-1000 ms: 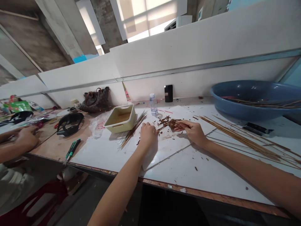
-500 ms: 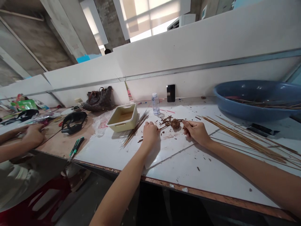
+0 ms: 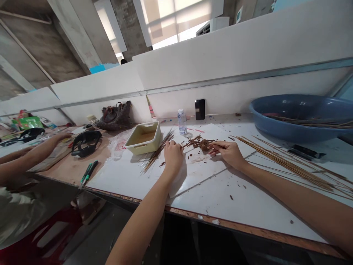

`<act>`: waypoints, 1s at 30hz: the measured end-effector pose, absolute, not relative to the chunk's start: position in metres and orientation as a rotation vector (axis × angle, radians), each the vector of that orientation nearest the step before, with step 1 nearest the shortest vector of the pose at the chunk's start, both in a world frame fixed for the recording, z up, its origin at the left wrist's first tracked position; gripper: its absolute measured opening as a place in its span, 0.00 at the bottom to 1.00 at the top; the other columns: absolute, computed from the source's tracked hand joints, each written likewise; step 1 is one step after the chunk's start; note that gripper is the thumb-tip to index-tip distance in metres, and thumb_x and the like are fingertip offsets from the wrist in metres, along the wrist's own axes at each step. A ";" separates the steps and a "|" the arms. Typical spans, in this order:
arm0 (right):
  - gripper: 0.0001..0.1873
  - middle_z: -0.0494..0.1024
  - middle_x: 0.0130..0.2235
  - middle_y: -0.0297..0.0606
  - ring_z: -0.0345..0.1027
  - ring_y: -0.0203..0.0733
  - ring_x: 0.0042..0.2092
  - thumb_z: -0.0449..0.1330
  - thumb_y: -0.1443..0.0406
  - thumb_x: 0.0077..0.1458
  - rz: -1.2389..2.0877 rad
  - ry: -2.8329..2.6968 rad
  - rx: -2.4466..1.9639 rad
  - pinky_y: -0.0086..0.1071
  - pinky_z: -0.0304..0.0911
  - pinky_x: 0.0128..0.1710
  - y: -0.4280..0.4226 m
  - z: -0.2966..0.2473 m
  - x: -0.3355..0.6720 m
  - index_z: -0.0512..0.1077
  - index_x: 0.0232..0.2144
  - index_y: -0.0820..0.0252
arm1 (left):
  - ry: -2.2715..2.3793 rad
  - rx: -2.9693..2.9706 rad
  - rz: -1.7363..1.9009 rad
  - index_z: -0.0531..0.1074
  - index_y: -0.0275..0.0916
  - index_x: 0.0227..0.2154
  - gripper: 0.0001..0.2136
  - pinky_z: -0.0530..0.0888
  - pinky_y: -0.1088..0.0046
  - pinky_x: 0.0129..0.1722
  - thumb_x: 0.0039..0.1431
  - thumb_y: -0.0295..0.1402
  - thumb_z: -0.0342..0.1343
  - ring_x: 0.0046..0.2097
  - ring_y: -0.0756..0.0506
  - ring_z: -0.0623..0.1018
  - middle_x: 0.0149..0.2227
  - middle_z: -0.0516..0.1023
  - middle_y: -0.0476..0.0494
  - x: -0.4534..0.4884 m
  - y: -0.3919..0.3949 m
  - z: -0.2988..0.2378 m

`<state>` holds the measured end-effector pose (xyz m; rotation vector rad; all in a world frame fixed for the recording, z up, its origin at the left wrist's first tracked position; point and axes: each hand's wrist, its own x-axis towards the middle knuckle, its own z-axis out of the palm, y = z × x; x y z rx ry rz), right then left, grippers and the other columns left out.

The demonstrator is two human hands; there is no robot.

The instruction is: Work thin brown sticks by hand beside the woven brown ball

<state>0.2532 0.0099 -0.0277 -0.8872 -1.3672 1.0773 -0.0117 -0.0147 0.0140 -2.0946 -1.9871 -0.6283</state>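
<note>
Brown lump (image 3: 203, 144) on white tabletop (image 3: 204, 195).
Right hand (image 3: 228, 152) bunches fingers at the lump; left hand (image 3: 173, 156) curls beside it. Neither pinch can be confirmed.

Left hand (image 3: 173, 156): bare, as I see it
Right hand (image 3: 228, 154): likewise bare
Forearms (image 3: 150, 209): slender, both uncovered on my feed
Legs (image 3: 178, 239): dark clothing, details lost to me in shadow

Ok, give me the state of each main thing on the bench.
Rough brown lump: at the right hand, among loose brown bits.
Clear plastic bottle: upright, capped.
Black rectangular phone: propped upright, screen mostly dark.
Pale yellow rectangular plastic tub: upright, lidless.
Round blue plastic basin: lidless, thin brown sticks inside.
Green-and-black tool: lying down, open or shut unclear.
Dark brown handbag: handles up.
</note>
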 end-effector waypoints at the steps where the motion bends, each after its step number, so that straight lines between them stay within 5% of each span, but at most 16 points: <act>1: 0.30 0.89 0.39 0.47 0.85 0.51 0.33 0.79 0.39 0.48 1.088 -1.357 -0.910 0.47 0.88 0.37 0.010 -0.027 0.252 0.89 0.37 0.58 | -1.985 -2.093 -0.633 0.88 0.40 0.40 0.11 0.73 0.55 0.56 0.72 0.30 0.59 0.54 0.32 0.75 0.46 0.82 0.34 -0.012 -0.015 0.014; 6: 0.30 0.87 0.28 0.47 0.83 0.50 0.28 0.83 0.41 0.40 1.109 -1.377 -1.052 0.39 0.85 0.30 0.007 -0.026 0.250 0.88 0.31 0.62 | -1.984 -2.104 -0.647 0.88 0.41 0.40 0.11 0.73 0.55 0.56 0.73 0.30 0.58 0.53 0.32 0.75 0.45 0.82 0.35 -0.011 -0.016 0.014; 12: 0.34 0.75 0.16 0.37 0.69 0.39 0.15 0.76 0.36 0.49 0.978 -1.490 -1.158 0.28 0.64 0.12 -0.001 -0.021 0.252 0.75 0.17 0.57 | -2.001 -2.097 -0.657 0.87 0.40 0.40 0.12 0.73 0.56 0.55 0.73 0.30 0.58 0.53 0.32 0.75 0.45 0.82 0.34 -0.010 -0.017 0.015; 15: 0.36 0.77 0.18 0.38 0.71 0.40 0.16 0.72 0.33 0.53 1.063 -1.478 -1.114 0.29 0.66 0.13 0.000 -0.021 0.253 0.75 0.19 0.57 | -1.991 -2.097 -0.663 0.87 0.41 0.40 0.12 0.73 0.56 0.54 0.72 0.29 0.57 0.53 0.32 0.75 0.44 0.82 0.34 -0.009 -0.018 0.015; 22: 0.35 0.88 0.35 0.46 0.87 0.55 0.36 0.73 0.33 0.52 1.110 -1.427 -0.929 0.49 0.88 0.41 0.009 -0.030 0.252 0.84 0.35 0.58 | -2.010 -2.101 -0.659 0.86 0.41 0.40 0.11 0.73 0.57 0.53 0.72 0.29 0.58 0.53 0.33 0.75 0.46 0.82 0.35 -0.006 -0.020 0.015; 26: 0.30 0.89 0.51 0.46 0.85 0.58 0.54 0.69 0.37 0.62 1.062 -1.425 -0.831 0.60 0.76 0.65 0.012 -0.037 0.253 0.84 0.47 0.55 | -2.005 -2.091 -0.670 0.86 0.40 0.41 0.11 0.73 0.57 0.54 0.73 0.28 0.57 0.53 0.33 0.75 0.46 0.82 0.35 -0.007 -0.019 0.013; 30: 0.31 0.70 0.74 0.39 0.62 0.56 0.75 0.65 0.54 0.69 0.882 -1.532 -0.758 0.55 0.53 0.79 0.015 -0.041 0.258 0.72 0.71 0.52 | -2.007 -2.097 -0.684 0.86 0.41 0.40 0.11 0.73 0.58 0.53 0.72 0.28 0.57 0.53 0.33 0.76 0.46 0.82 0.35 -0.008 -0.019 0.013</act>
